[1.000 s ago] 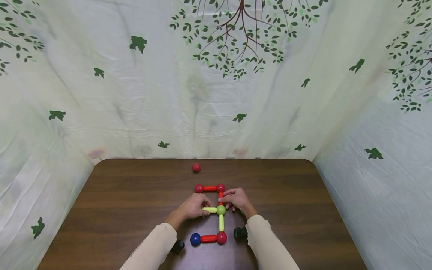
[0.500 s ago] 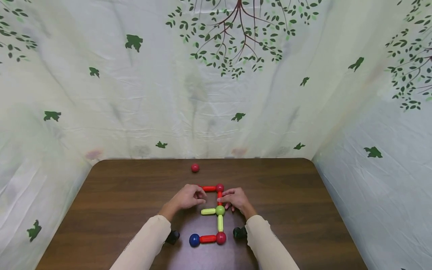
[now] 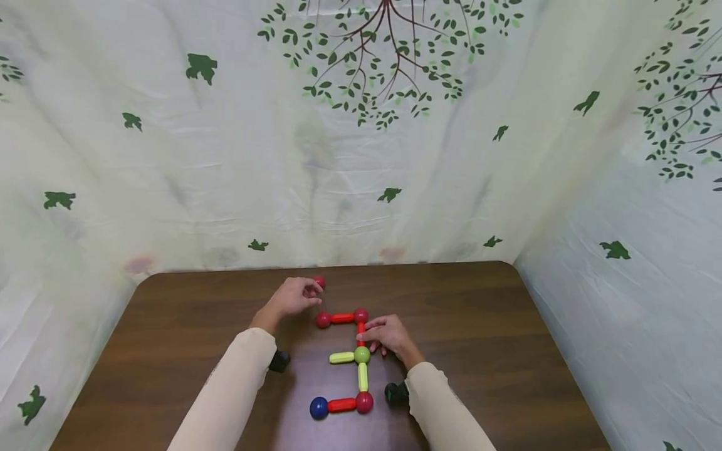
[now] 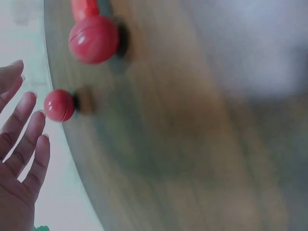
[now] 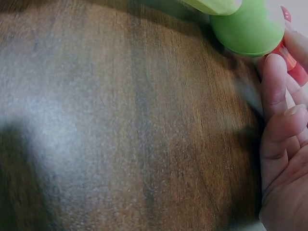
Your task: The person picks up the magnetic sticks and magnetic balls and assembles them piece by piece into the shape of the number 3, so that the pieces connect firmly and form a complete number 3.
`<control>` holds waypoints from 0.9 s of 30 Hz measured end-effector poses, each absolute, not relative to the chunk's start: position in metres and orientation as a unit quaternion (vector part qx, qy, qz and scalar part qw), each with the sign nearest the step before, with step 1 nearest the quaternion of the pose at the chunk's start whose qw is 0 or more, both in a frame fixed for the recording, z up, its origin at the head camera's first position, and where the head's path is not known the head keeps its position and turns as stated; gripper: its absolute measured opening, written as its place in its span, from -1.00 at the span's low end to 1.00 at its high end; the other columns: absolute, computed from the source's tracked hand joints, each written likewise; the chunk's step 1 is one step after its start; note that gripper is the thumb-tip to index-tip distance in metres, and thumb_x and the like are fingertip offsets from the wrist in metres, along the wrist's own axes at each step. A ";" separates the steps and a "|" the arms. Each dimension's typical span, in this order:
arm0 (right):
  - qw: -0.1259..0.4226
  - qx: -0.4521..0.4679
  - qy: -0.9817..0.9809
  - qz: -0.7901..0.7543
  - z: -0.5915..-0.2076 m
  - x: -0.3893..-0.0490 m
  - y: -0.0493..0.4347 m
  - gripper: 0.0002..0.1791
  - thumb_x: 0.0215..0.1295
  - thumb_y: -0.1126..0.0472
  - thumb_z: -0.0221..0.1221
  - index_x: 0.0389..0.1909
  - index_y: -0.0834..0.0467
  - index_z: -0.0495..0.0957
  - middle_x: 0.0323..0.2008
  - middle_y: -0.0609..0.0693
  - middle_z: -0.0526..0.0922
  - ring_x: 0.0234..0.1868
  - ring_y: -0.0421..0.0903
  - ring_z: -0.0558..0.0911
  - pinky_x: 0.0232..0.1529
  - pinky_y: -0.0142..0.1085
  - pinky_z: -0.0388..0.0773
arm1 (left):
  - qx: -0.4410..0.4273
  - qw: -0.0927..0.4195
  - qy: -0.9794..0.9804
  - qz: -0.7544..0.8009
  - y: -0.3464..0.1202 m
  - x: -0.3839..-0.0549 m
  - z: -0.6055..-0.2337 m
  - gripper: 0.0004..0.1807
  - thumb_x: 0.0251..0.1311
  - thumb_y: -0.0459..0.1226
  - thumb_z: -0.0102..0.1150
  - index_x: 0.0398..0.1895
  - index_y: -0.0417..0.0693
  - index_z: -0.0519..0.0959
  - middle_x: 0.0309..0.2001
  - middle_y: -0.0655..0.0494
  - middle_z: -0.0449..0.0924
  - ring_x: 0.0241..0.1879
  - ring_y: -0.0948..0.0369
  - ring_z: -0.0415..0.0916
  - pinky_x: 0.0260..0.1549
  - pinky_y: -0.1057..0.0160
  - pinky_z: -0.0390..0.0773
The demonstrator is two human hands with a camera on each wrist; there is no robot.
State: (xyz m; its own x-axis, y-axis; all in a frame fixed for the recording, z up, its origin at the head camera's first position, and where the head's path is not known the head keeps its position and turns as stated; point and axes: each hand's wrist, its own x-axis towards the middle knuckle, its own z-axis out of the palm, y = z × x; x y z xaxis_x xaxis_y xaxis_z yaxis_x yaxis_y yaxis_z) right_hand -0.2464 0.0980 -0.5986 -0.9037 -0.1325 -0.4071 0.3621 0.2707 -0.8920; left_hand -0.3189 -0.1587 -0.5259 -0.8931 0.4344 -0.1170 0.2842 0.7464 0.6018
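Note:
My left hand (image 3: 292, 296) reaches over the far part of the table beside a loose red ball (image 3: 319, 282). In the left wrist view its fingers are extended and spread close to that ball (image 4: 59, 105), with nothing held. My right hand (image 3: 390, 334) pinches a red rod (image 3: 361, 329) between thumb and fingers. This rod joins a red ball (image 3: 361, 315) to a light-green ball (image 3: 362, 354). From the red ball another red rod (image 3: 341, 318) runs left to a second red ball (image 3: 323, 319). The right wrist view shows the green ball (image 5: 250, 29) just beyond my right fingertips.
A yellow-green rod (image 3: 341, 357) sticks out left of the green ball; another (image 3: 363, 378) runs down to a red ball (image 3: 364, 401). A red rod (image 3: 341, 405) links that ball to a blue ball (image 3: 318, 408). All lie on a brown wooden table (image 3: 479, 351).
My left hand has let go of the left yellow-green rod and moved away to the far loose red ball. The right hand keeps its place on the red rod. The view has shifted slightly.

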 end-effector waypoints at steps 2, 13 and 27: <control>0.205 0.074 0.769 -0.601 -0.599 -0.246 0.098 -0.64 -0.06 0.19 0.49 -0.23 0.23 0.68 -0.53 0.03 0.69 -0.71 -0.21 0.54 -0.77 -0.44 0.34 | 0.185 0.132 0.929 0.293 -0.159 -0.328 -0.526 -0.78 0.12 -0.30 0.32 -0.17 -0.18 0.63 -0.32 0.07 0.60 -0.28 0.14 0.50 -0.23 0.16 0.51; 0.206 0.079 0.763 -0.608 -0.601 -0.247 0.099 -0.64 -0.05 0.18 0.48 -0.22 0.23 0.67 -0.49 0.05 0.71 -0.70 -0.19 0.54 -0.77 -0.43 0.35 | 0.179 0.167 0.937 0.248 -0.154 -0.363 -0.530 -0.67 0.12 -0.41 0.27 -0.01 -0.17 0.57 -0.07 -0.13 0.54 -0.04 -0.03 0.45 0.00 -0.01 0.47; 0.199 0.078 0.764 -0.609 -0.602 -0.247 0.099 -0.65 -0.05 0.21 0.48 -0.23 0.26 0.66 -0.52 0.03 0.70 -0.71 -0.21 0.53 -0.78 -0.45 0.32 | 0.177 0.195 0.946 0.189 -0.156 -0.368 -0.547 -0.67 0.11 -0.43 0.24 -0.02 -0.15 0.57 -0.14 -0.10 0.51 -0.11 0.00 0.41 -0.02 -0.01 0.45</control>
State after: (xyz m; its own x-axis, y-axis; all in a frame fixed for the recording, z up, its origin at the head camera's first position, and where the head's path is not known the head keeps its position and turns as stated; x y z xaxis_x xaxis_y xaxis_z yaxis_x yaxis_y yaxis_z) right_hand -0.2474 0.0987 -0.6022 -0.9085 -0.1241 -0.3990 0.3612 0.2468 -0.8992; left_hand -0.3681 -0.1562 -0.5474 -0.8612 0.4082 -0.3028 0.2603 0.8660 0.4270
